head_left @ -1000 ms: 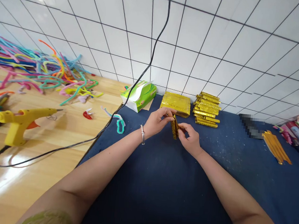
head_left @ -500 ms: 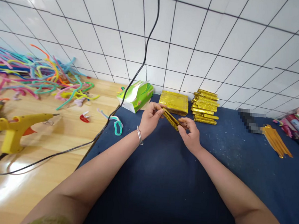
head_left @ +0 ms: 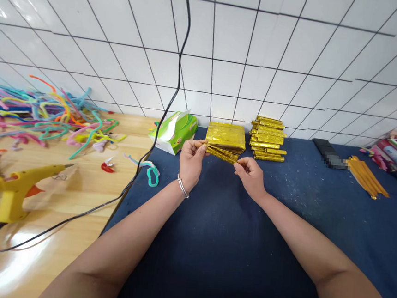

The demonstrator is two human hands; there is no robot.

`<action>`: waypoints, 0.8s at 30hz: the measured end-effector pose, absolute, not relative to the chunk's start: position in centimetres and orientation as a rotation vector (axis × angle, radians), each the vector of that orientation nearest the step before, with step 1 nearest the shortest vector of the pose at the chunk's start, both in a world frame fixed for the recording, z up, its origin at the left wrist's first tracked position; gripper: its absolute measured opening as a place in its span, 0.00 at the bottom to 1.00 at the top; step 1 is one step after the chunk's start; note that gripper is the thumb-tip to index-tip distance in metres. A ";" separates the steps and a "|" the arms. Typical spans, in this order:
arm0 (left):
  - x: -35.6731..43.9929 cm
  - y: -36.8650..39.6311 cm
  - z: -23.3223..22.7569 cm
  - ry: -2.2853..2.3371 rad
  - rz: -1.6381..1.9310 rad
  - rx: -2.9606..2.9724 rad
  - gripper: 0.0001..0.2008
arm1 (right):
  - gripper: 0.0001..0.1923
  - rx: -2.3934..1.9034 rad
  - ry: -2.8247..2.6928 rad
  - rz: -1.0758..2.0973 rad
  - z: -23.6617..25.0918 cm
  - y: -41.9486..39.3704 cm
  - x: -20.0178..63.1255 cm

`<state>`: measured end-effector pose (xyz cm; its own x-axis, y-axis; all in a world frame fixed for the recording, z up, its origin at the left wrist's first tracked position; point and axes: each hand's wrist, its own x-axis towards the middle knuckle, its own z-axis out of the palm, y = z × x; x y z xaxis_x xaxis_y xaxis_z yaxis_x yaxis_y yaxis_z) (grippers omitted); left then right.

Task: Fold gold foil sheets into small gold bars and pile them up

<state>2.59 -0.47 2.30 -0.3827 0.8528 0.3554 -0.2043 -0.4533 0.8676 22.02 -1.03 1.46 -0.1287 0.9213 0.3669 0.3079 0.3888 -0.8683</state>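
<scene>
Just tissue pack [head_left: 174,130] w/ tissue sticking out

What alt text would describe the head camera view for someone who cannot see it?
Two bare hands, left hand and right hand, pinch the ends of a folded gold foil strip above a blue mat, near gold foil stacks. A yellow glue gun lies left.

White tiled wall [head_left: 298,46] w/ dark grout, wooden tabletop [head_left: 37,246], navy mat [head_left: 232,244]
</scene>
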 end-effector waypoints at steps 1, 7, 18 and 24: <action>2.7 -0.5 2.3 0.984 1.904 1.106 0.06 | 0.12 -1.099 -1.643 0.788 1.5 -1.0 22.0; 2.6 -0.6 1.7 1.010 1.813 1.192 0.11 | 0.12 -1.118 -1.557 0.828 1.5 -0.5 22.1; 2.5 -0.1 -0.4 1.236 1.629 1.471 0.09 | 0.15 -1.128 -1.424 0.919 0.7 0.6 22.6; 2.8 -0.4 -0.6 1.229 1.514 1.525 0.08 | 0.16 -1.129 -1.421 0.949 0.7 0.5 22.6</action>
